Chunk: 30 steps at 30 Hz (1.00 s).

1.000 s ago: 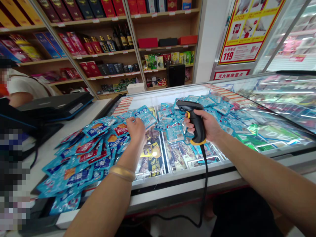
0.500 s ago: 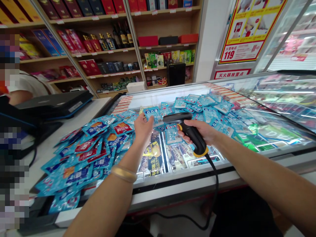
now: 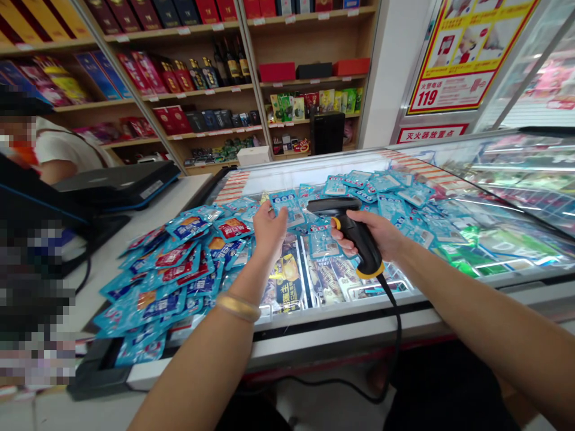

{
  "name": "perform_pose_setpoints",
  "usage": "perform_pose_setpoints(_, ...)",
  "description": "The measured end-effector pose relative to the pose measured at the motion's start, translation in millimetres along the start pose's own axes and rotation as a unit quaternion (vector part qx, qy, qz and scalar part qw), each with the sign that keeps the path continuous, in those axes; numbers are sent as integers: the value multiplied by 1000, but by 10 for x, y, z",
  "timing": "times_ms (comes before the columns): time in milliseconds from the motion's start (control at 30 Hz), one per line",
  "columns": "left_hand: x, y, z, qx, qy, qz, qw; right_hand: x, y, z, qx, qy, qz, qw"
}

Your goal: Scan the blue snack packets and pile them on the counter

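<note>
My right hand is closed round the grip of a black barcode scanner with yellow trim, its head level and aimed left. A black cable hangs from its base. My left hand pinches a blue snack packet by its lower edge and holds it up in front of the scanner head. A gold bangle sits on my left wrist. Both hands hover over the glass lid of a chest freezer.
Many blue and red snack packets are heaped at the left and spread at the right of the freezer lid. A white counter carries a black device. Another person stands far left. Wooden shelves line the back wall.
The scanner has tilted from upright to level and dropped a little. My left hand has shifted right and lifted a blue packet in front of the scanner head.
</note>
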<state>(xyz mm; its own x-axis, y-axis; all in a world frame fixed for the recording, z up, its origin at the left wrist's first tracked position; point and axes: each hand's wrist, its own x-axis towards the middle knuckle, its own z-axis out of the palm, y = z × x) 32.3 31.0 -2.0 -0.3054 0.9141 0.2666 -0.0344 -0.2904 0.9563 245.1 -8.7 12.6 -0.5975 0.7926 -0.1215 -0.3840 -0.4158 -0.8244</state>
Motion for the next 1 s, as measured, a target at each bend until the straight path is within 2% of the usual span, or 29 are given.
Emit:
perform_pose_setpoints(100, 62, 107, -109, 34, 5, 51, 998, 86, 4, 146, 21, 3, -20, 1000)
perform_pose_setpoints(200, 177, 373, -387, 130, 17, 148, 980, 254, 44, 381, 36, -14, -18, 999)
perform_pose_setpoints(267, 260, 592, -656, 243, 35, 222, 944, 393, 90, 562, 52, -30, -10, 998)
perform_pose_setpoints(333, 338, 765, -954, 369, 54, 266, 889, 528, 146, 731, 74, -39, 1, 996)
perform_pose_setpoints(400, 404, 839, -1236, 491, 40, 252, 833, 633, 206, 861, 96, -49, 14, 994)
perform_pose_setpoints(467, 446, 807, -1463, 589, -33, 187, 786, 694, 263, 928, 110, -65, 24, 992)
perform_pose_setpoints(533, 449, 719, -1614, 652, -108, 116, 742, 714, 311, 926, 112, -76, 29, 990)
perform_pose_setpoints(600, 415, 637, -1689, 679, -147, 77, 715, 708, 342, 873, 106, -74, 30, 991)
perform_pose_setpoints(667, 361, 600, -1705, 681, -150, 66, 714, 693, 353, 804, 100, -67, 29, 992)
perform_pose_setpoints(733, 311, 612, -1679, 672, -129, 72, 726, 678, 343, 748, 97, -62, 25, 993)
perform_pose_setpoints(833, 255, 668, -1566, 638, -85, 131, 754, 653, 282, 703, 93, -49, 17, 994)
perform_pose_setpoints(933, 189, 687, -1320, 587, -71, 197, 782, 592, 155, 629, 78, -22, 1, 997)
perform_pose_setpoints(1000, 128, 647, -1073, 560, -81, 210, 797, 514, 38, 517, 59, 5, -17, 998)
